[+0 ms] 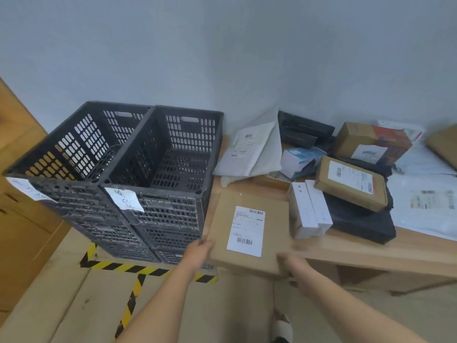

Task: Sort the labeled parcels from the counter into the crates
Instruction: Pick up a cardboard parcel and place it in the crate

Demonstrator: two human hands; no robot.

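Flat parcel (247, 229) was hanging over the near left corner of the counter (371, 253), label up, right next to the crates. I couldn't tell if its far edge was resting on the wood or already lifted clear.

Biggest risk imo: it was only held along its near edge, so the far end had nothing under it once off the counter. A wide flat box like that would likely droop or twist out of the fingers, or clip the rim of the right crate (170, 214), which sat just beside it. Second risk was plain mis-sorting. Each crate had a handwritten tag (126, 199) on the front, and I couldn't read either one from this angle, so whether it belonged in that one or the left crate (81, 144) was anyone's guess.

Grip-wise: left hand (199, 253) was wrapped round the near left corner and right hand (293, 264) round the near right corner, both curled in tight on the cardboard. Most of the fingers were tucked underneath, out of sight, so I couldn't say how deep the hold went.

Also worth minding: two slim white boxes (309, 211) stood just beside the parcel's right edge, and a sloppy swing could have knocked them. Further back sat a labelled brown box (351, 183) on top of black bags (358, 224), plus a white mailer (247, 149) by the wall. Both crates looked empty.
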